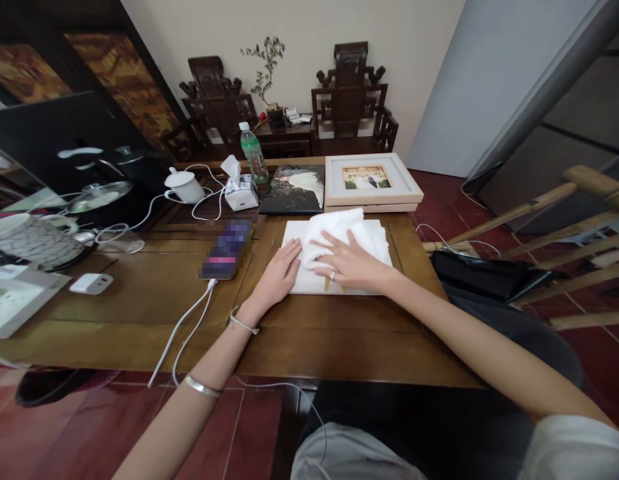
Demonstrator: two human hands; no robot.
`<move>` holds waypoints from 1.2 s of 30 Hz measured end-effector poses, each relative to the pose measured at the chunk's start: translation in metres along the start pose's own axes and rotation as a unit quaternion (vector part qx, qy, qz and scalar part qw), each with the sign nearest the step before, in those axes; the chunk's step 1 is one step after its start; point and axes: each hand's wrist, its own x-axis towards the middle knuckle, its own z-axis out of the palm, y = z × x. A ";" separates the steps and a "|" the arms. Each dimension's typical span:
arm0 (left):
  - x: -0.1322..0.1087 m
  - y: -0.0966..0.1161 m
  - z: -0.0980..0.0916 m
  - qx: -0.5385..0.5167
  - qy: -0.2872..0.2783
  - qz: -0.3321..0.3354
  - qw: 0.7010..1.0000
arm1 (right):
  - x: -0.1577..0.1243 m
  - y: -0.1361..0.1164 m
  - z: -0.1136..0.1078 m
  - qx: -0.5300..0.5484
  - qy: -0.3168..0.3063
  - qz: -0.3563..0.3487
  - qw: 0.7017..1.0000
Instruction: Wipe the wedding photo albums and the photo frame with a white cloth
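Note:
A white cloth [346, 232] lies bunched on a flat white frame or board [309, 283] on the wooden table [139, 300]. My right hand [350, 263] rests flat on the cloth, fingers spread, a ring on one finger. Beside it, my left hand [278, 275] lies flat on the board's left edge, fingers together and stretched out, touching the cloth's near corner. Neither hand grips anything.
A phone [226, 250] with a white cable lies left of the board. Behind stand a framed photo [369, 180], a dark photo print [294, 190], a tissue box [240, 190], a green bottle [252, 153], a white cup [184, 185]. Left: a kettle, a charger [90, 283]. A black bag [484, 277] sits right.

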 end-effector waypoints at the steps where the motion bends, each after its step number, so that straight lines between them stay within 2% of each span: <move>1: 0.000 0.001 0.000 0.000 0.000 -0.001 1.000 | 0.007 0.008 0.000 -0.001 -0.001 0.005 1.000; 4: 0.000 0.002 -0.001 -0.004 0.000 -0.002 1.000 | 0.021 0.022 0.000 -0.001 -0.006 0.017 1.000; 8: 0.000 0.001 0.000 -0.011 0.000 -0.005 1.000 | 0.016 0.018 0.001 -0.010 0.006 0.004 1.000; 14: 0.000 -0.001 0.001 -0.011 0.002 0.006 1.000 | -0.019 -0.017 0.004 -0.037 -0.026 -0.045 0.998; 19: 0.000 0.000 0.000 -0.011 0.000 0.009 1.000 | -0.047 -0.054 0.003 -0.019 -0.017 -0.052 0.998; 22: 0.000 -0.001 0.000 -0.015 -0.003 0.009 1.000 | -0.051 -0.056 0.003 -0.008 -0.012 -0.051 0.999; 25: 0.000 -0.002 0.000 -0.015 0.000 0.012 1.000 | -0.039 -0.039 0.002 -0.003 -0.004 -0.039 0.999; 31: -0.001 0.000 0.001 -0.026 0.007 0.003 1.000 | 0.008 0.006 0.000 0.009 0.004 0.033 0.999; 34: -0.001 0.005 -0.003 -0.059 0.024 -0.021 0.998 | 0.026 0.009 0.001 -0.009 0.008 0.052 0.999; 36: -0.002 0.009 -0.006 -0.106 0.058 -0.046 0.992 | 0.031 0.002 0.003 -0.034 0.010 0.045 0.998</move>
